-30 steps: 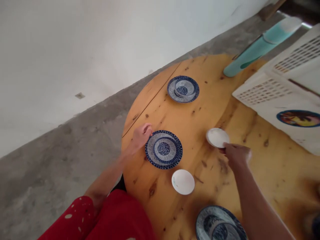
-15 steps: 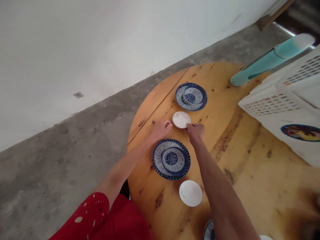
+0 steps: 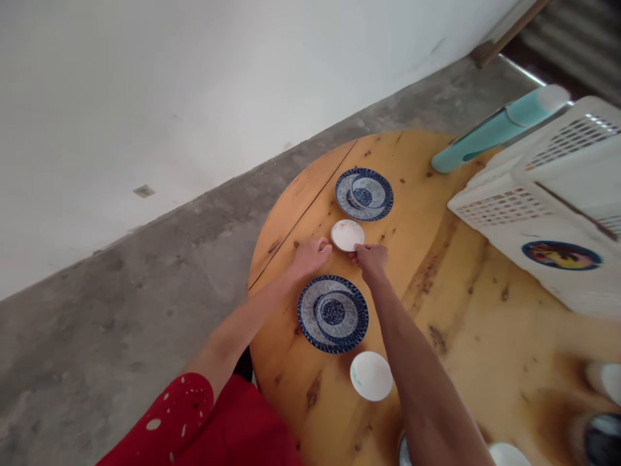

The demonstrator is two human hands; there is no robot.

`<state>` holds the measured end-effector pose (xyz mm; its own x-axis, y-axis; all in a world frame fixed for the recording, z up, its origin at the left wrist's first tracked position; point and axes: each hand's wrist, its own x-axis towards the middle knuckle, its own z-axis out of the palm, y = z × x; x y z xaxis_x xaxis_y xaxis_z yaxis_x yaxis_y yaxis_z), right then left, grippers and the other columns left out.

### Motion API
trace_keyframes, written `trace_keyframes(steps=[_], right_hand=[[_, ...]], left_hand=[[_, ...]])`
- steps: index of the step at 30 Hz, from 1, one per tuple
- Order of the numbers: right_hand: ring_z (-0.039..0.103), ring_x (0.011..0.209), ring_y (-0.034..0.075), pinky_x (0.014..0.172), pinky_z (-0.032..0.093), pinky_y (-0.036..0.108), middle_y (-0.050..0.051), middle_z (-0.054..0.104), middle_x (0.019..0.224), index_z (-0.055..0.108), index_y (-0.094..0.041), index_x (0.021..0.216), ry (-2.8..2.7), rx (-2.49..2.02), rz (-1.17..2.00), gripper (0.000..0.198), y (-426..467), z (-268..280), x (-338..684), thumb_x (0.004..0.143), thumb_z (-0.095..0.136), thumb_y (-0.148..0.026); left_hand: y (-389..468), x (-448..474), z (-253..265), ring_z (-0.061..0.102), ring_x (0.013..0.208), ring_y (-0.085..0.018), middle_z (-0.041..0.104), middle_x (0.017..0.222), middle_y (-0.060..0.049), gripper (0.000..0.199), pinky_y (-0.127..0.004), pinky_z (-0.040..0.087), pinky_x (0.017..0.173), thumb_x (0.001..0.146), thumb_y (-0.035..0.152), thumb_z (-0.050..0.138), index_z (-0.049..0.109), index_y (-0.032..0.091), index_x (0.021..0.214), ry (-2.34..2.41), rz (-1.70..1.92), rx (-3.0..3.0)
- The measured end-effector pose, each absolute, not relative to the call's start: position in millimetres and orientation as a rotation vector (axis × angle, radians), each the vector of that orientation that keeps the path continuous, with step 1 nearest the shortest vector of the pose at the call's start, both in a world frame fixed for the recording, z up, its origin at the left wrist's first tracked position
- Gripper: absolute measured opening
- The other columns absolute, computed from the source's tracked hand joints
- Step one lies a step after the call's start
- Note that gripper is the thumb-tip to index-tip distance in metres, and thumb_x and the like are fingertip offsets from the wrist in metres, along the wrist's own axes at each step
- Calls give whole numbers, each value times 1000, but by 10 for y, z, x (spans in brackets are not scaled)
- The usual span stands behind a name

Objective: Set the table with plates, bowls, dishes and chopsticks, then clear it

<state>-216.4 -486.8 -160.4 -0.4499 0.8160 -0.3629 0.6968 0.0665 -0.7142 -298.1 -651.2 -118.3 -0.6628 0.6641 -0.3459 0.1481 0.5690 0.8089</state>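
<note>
From where I stand, the rounded wooden table [image 3: 485, 362], honey-coloured and knotty with one dark seam, sits on a grey concrete floor [image 3: 121, 336] near a pale wall [image 3: 194, 77] that carries one small square plate [image 3: 144, 191]. Across its far side I count one tall turquoise cylinder with a white top [image 3: 499, 129] and one white plastic basket with gridded holes [image 3: 548, 223], which bears one colourful oval picture [image 3: 561, 255]

Two round blue-and-white patterned plates show whole, the farther plate [image 3: 341, 195] and the nearer plate [image 3: 306, 314], each with one matching bowl on it. Three round white dishes are in sight: a small white dish [image 3: 346, 233] between the two plates, a second white dish [image 3: 371, 376] just beside the nearer plate, and a third white dish [image 3: 508, 455] cut off at the bottom

The right hand [image 3: 371, 259] pinches the small dish's rim between thumb and fingers. The left hand [image 3: 313, 254] is curled just beside that dish; whether its fingertips meet, I cannot tell
</note>
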Motion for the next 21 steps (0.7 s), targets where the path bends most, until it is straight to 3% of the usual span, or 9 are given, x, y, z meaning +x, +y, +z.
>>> trace_keyframes(steps=[8, 11, 15, 18, 21], right_hand=[[50, 43, 10, 42, 34, 21, 6, 62, 55, 58, -17, 65, -2022, -1653, 1380, 36, -4912, -1346, -2000, 90, 58, -41], [50, 43, 9, 42, 32, 20, 6, 65, 59, 58, -17, 66, -1985, -1597, 1385, 35, -4962, -1059, -1687, 87, 58, -44], [51, 44, 10, 45, 37, 22, 6, 67, 62, 64, -16, 67, -1915, -1454, 1369, 42, -5210, -596, -983, 80, 58, -56], [51, 46, 12, 47, 40, 25, 5, 67, 64, 69, -18, 75, -1812, -1472, 1192, 50, -5505, -315, -209, 79, 55, -65], [57, 52, 17, 56, 48, 29, 5, 68, 67, 73, -18, 88, -1633, -1700, 890, 49, -5832, -194, 737, 77, 55, -63]], left_hand=[[-6531, -3037, -1217, 68, 93, -20, 75, 99, -10, 29, -31, 50, 87, 96, 29, 48, 68, 15, 111, 2137, 1069, 713], [-6665, -3066, -1190, 69, 87, -19, 74, 89, -6, 28, -30, 51, 85, 94, 30, 45, 68, 17, 104, 2093, 1156, 761], [-6965, -3159, -1134, 72, 89, -21, 75, 95, -7, 36, -32, 55, 84, 89, 42, 48, 67, 18, 108, 2110, 1261, 654], [-7295, -3165, -1000, 73, 94, -24, 77, 97, -8, 48, -36, 55, 92, 87, 52, 50, 67, 17, 116, 2196, 1314, 586], [-7667, -3026, -779, 74, 96, -26, 78, 98, -7, 50, -38, 57, 93, 84, 54, 52, 70, 19, 115, 2373, 1285, 476]])
